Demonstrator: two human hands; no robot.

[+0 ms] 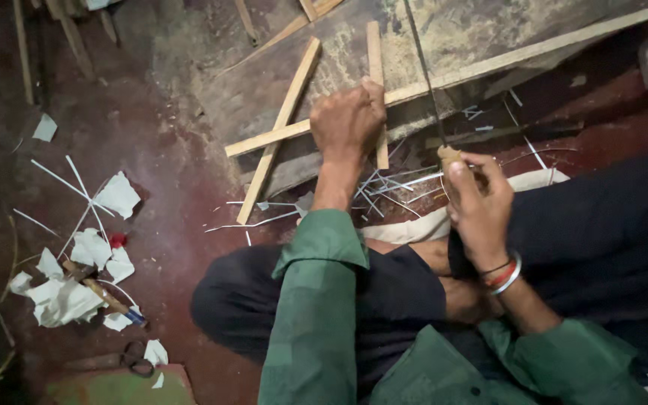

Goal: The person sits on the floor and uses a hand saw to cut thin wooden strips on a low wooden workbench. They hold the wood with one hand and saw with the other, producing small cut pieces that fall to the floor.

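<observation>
Nearest me are my green sleeves and dark-trousered knees, folded up on the floor. From here everything sits around the board, the worn plank lying across the top of the view.

My left hand is curled in a fist over a short upright stick, pinning it against the board's near edge where it crosses a long slat running along that edge. A second stick leans across the board's left end, down onto the floor.

My right hand, with bangles at the wrist, is closed round a pale wooden handle just below the board; a thin dark blade runs from it up over the board, passing just right of the left fist. I take it for a saw or a file, though the edge is too fine to tell.

White slivers lie scattered under the board's near edge. Well left of it, on the red floor, are paper scraps, a small tool with a blue tip and scissors.

My worry is how close blade and knuckles are: if the blade skips off the wood, it would ride straight into the left fingers. The upright stick is held by grip alone, so a hard stroke could twist it loose. The board's edge looks crumbly, and a slip there could jerk the handle back toward my knee.
</observation>
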